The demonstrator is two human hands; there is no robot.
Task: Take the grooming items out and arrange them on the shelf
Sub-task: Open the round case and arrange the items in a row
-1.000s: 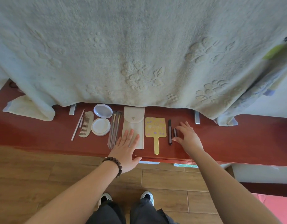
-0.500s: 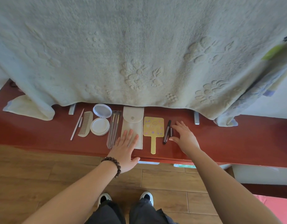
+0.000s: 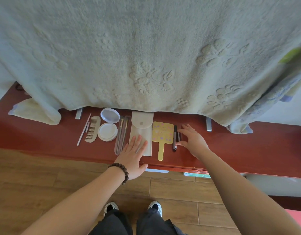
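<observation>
The step in hand looks like squaring up the last small pieces at the end of the row, so the aim should be a light sideways nudge with the fingertips, not a lift, keeping the pieces parallel to the mirror handle and off the shelf's front edge.

Nearest, the left hand (image 3: pixel 132 155) lies flat and open, palm down, heel at the front lip of the red shelf (image 3: pixel 248 146), fingers spread over the lower end of the beige pouch (image 3: pixel 141 133); it grips nothing and simply pins the pouch.

The right hand (image 3: pixel 192 139) is open too, fingers fanned, thumb and fingertips touching a short dark tube (image 3: pixel 179 136) just beside a dark pen-like liner (image 3: pixel 175 138).

Between the hands lies the yellow hand mirror (image 3: pixel 162 134). Left of the pouch: makeup brushes (image 3: pixel 121 135), an open compact (image 3: pixel 108 126), a comb (image 3: pixel 93 129).

Beyond, a towel (image 3: pixel 146 48) hangs over the shelf's back.
</observation>
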